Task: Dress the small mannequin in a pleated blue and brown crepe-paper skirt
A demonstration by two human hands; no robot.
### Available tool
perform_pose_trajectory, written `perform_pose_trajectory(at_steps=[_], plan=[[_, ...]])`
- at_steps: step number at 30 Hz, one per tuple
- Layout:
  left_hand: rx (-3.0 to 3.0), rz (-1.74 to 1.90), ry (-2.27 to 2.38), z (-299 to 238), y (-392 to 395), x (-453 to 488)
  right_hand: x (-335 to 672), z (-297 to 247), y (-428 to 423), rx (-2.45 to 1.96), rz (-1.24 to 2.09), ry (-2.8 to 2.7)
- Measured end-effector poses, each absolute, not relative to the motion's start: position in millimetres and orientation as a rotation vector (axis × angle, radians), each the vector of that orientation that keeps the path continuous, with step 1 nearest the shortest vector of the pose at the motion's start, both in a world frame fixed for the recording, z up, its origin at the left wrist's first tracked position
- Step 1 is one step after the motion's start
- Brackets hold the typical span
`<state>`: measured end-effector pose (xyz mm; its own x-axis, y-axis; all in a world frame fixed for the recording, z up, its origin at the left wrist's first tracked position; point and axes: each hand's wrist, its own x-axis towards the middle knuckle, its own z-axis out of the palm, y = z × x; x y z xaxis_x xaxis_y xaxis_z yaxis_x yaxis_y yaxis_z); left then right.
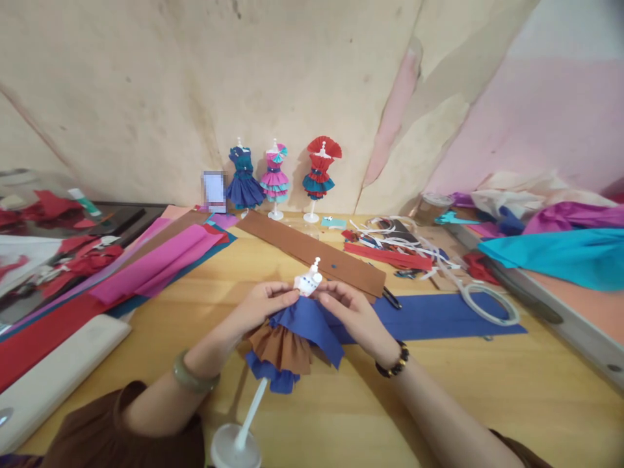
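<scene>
A small white dress form (308, 283) is occupying the centre of the frame, tilting rather than standing upright. Its long axis is running diagonally: the knobbed neck is pointing toward the upper right, away from the wearer, while the rod (253, 406) is slanting down to the round base (236, 448) at the bottom edge, left of centre. The left hand (268, 304) is pinching the waist from the left between thumb and fingers, and the right hand (348, 307) is gripping the blue paper layer (305, 323) at the waist's right side. That layer is flaring toward the lower right, lying over a brown pleated layer (281, 348), with a blue ruffle (273, 374) showing underneath. Behind the hands, a brown strip (312, 250) is slanting down to the right, and a blue sheet (439, 316) is stretching toward the right of the frame. Three dressed forms (276, 179) are standing upright at upper centre.
</scene>
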<state>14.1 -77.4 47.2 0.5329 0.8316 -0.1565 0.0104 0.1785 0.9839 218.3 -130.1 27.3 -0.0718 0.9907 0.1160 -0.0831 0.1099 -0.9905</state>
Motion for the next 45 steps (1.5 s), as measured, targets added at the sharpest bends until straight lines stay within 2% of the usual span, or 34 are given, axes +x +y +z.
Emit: perform_pose_trajectory(at_steps=[12, 24, 32, 45], plan=[[1.236, 0.701, 0.873, 41, -81, 25, 208, 30, -133, -1.061, 1.488, -1.156], [1.033, 0.617, 0.794, 49, -65, 38, 213, 25, -120, -1.073, 1.389, -1.013], [1.27, 0.654, 0.823, 76, -49, 70, 238, 33, -118, -1.047, 1.223, -0.879], [1.44, 0.597, 0.914, 79, -54, 68, 234, 33, -123, -0.963, 1.225, -0.948]])
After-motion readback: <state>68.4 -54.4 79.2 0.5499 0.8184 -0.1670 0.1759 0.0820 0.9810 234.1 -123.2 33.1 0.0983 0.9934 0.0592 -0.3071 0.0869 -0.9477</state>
